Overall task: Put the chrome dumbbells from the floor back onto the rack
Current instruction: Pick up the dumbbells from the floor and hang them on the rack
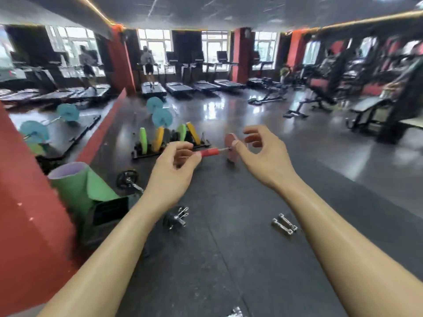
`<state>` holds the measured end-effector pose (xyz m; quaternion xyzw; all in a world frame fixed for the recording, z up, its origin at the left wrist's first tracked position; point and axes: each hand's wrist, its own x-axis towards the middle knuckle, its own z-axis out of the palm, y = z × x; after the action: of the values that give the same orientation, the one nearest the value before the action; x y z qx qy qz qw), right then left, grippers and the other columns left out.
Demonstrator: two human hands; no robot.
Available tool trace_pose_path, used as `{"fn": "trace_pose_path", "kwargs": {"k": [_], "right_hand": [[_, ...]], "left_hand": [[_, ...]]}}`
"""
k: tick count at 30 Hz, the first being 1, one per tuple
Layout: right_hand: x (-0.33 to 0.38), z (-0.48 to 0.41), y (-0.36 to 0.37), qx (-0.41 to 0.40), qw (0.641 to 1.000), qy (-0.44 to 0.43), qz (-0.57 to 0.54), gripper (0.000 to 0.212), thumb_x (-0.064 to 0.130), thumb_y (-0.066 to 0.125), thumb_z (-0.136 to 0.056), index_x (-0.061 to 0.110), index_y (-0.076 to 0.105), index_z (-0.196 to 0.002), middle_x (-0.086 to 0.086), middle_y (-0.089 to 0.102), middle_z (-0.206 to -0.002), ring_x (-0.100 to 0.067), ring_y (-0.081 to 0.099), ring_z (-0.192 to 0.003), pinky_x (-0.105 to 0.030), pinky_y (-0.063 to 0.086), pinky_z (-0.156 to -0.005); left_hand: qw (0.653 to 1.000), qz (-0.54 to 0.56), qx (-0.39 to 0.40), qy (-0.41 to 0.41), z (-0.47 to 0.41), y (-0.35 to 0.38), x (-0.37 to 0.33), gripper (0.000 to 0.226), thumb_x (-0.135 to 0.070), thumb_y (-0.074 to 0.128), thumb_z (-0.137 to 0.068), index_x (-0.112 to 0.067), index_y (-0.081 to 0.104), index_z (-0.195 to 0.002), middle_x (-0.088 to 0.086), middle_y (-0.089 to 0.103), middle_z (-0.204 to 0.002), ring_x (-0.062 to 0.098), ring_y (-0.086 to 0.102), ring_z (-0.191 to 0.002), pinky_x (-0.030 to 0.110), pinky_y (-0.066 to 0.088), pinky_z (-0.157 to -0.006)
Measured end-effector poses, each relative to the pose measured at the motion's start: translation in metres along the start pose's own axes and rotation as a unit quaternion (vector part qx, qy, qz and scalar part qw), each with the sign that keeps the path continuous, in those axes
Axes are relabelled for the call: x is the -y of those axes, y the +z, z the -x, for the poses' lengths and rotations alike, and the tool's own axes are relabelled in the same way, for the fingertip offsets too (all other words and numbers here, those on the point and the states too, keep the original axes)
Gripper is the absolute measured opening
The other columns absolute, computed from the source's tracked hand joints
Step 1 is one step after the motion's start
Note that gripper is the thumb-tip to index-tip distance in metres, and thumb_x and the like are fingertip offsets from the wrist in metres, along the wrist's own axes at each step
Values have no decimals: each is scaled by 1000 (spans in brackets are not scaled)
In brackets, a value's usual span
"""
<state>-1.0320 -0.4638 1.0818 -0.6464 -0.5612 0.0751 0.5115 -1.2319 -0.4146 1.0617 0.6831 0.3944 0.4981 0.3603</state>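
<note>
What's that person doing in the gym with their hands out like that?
A person stands on the black gym floor with both arms stretched forward. The left hand and the right hand are half curled and empty; the red-handled bar behind them lies further off on the floor. A pair of chrome dumbbells lies on the mat near the right arm, not yet picked up. No rack for them shows clearly in this view.

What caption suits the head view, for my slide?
Empty hands reach over gym floor; chrome dumbbells lie below.
</note>
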Motion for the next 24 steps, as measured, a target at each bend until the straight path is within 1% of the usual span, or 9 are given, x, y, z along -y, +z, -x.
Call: {"fn": "trace_pose_path", "kwargs": {"k": [2,4,5,9,11,13,14,19,24], "right_hand": [[-40,-12,-51,-36,999,23,32,32,37,74,-92,23,64,-118,5,69,-110,-8,63,-92,-33,51,-97],[-75,-21,-98,-71,994,44,65,33,37,73,-92,21,65,-119,4,69,-113,-12,62,-102,-36,50,-99],[-91,-24,-118,-85,992,57,79,33,37,73,-92,21,65,-120,3,69,-113,-12,62,-105,-36,50,-99],[-140,-35,-189,-129,979,107,117,33,38,71,-94,22,64,-121,3,68,-113,-12,61,-105,-33,49,-98],[-162,-38,-217,-150,972,129,129,31,39,71,-94,23,64,-120,3,68,-113,-11,61,-103,-30,48,-96],[-184,-45,-240,-168,965,147,138,29,38,71,-93,24,64,-118,5,68,-112,-10,61,-103,-30,48,-95],[-196,-49,-250,-176,962,156,142,28,38,70,-93,25,64,-117,6,68,-111,-10,61,-103,-31,49,-97],[-269,-87,-289,-207,946,191,160,28,39,69,-94,27,63,-118,8,65,-110,-10,60,-103,-36,51,-97],[-362,-176,-302,-218,943,204,149,29,39,69,-94,27,62,-119,8,64,-108,-10,58,-99,-35,51,-96]], "left_hand": [[999,23,39,12,-24,67,-9,15,-19,69,-97,-25,63,-109,-9,68,-100,-10,63,-86,3,43,-79],[996,35,76,31,-43,127,-19,15,-17,69,-97,-29,62,-104,-12,67,-104,-17,60,-84,1,43,-80],[994,42,92,39,-51,154,-23,17,-17,69,-96,-32,61,-101,-12,67,-104,-14,61,-86,4,45,-83],[984,60,157,61,-77,251,-35,18,-18,70,-96,-33,61,-100,0,69,-109,10,65,-97,22,50,-93],[979,67,185,62,-87,293,-41,15,-21,70,-96,-30,62,-104,-4,68,-107,9,64,-97,15,48,-88],[973,73,206,69,-98,332,-45,14,-22,70,-96,-27,62,-107,-11,66,-104,3,62,-94,3,44,-80],[971,77,215,72,-105,352,-46,14,-22,70,-96,-26,62,-108,-13,66,-102,1,62,-93,1,43,-78],[959,79,262,74,-150,451,-41,16,-27,69,-96,-26,64,-112,-15,66,-103,-1,61,-94,1,41,-76],[957,73,272,72,-232,544,-13,14,-30,68,-96,-29,64,-109,-15,66,-105,0,61,-96,-2,39,-72]]}}
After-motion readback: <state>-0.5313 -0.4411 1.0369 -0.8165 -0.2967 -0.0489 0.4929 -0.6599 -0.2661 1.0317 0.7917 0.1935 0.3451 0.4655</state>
